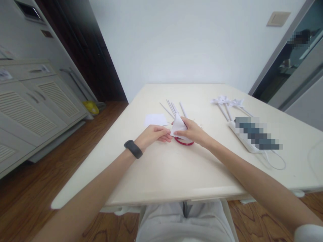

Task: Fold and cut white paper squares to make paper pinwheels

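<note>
Paper (pixel 178 126), bent to point, gripped by right hand (pixel 193 130) between thumb and fingers, above table (pixel 151 178). Left hand (pixel 158 133), black band (pixel 133 149) worn at wrist, set at paper's 8 o'clock corner; whether corner is pinched cannot be told. From paper: red loop (pixel 182 143) partly covered at 5 o'clock; sheet (pixel 154 119) laid at 10; sticks (pixel 173 108) laid at 12; pinwheels (pixel 223 99) grouped at 2; white block (pixel 238 136), top blurred, placed between 3 and 4.
</note>
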`<state>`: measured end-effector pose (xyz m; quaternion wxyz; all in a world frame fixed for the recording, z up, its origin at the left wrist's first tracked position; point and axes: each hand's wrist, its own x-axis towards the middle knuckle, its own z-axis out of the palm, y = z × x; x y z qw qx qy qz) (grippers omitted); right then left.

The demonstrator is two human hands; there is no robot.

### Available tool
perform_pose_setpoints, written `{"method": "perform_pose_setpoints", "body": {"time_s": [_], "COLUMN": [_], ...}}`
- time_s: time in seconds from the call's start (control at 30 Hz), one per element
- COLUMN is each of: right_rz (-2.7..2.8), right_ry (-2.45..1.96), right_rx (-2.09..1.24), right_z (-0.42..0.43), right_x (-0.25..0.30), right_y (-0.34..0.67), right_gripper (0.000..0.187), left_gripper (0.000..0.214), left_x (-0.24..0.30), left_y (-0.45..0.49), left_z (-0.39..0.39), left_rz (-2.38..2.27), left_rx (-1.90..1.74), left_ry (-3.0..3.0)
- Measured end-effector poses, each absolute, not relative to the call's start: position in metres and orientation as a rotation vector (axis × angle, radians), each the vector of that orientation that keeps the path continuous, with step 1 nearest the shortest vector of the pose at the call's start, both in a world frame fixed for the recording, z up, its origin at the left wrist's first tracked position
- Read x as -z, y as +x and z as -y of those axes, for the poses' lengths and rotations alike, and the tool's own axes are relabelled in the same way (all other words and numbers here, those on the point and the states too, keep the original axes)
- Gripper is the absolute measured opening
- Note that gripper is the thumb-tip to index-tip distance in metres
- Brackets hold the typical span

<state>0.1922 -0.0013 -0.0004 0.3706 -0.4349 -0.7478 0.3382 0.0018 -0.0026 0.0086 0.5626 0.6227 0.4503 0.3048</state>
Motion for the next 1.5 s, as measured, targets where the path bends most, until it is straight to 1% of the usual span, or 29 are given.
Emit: {"method": "perform_pose_setpoints", "body": {"time_s": [0.4, 1.5], "right_rz": [1.848, 1.889], "right_ry": [-1.158, -1.191], "right_rx": [-0.902, -0.848], "right_z": [0.0015, 0.0019], "right_x": [0.0015, 0.0015], "right_y": [0.1926, 0.1928], "right_gripper": [0.038, 0.037], "left_gripper": [0.029, 0.020], "left_x": [-0.0053, -0.0074], "left_y": [-0.0015, -0.0002], "left_z": [0.0002, 0.0026], "left_rz": [-1.036, -1.020], "left_rx": [-0.695, -0.676], "left_ry": [1.496, 1.530]}}
